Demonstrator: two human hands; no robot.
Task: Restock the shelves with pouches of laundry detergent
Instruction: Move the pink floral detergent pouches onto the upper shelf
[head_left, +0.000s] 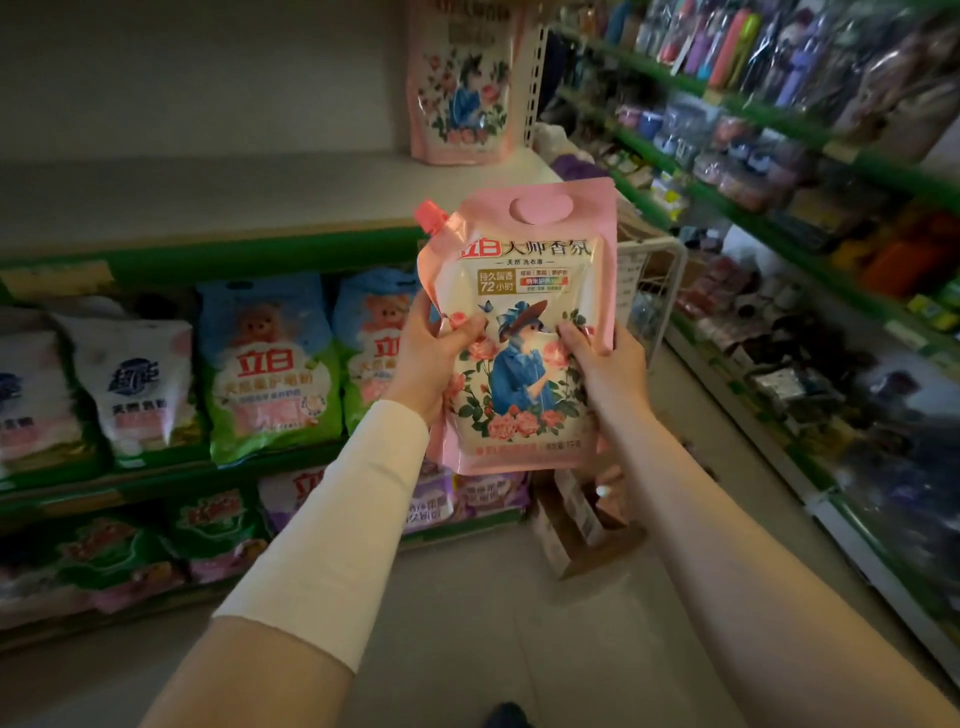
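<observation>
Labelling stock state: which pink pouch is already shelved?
The far pouch, standing upright on the pale upper shelf. The near pouch is off the shelf, gripped by the left hand and right hand.

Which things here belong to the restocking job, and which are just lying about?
Job: pink pouch, gripped by left hand and right hand; matching pouch standing on the upper shelf.
Lying about: bear-print bags below, white wire basket, packaged goods on the right.

Held pouch (524, 332) between left hand (428, 358) and right hand (605, 366); second pouch (462, 83) on shelf (208, 192) behind.
</observation>
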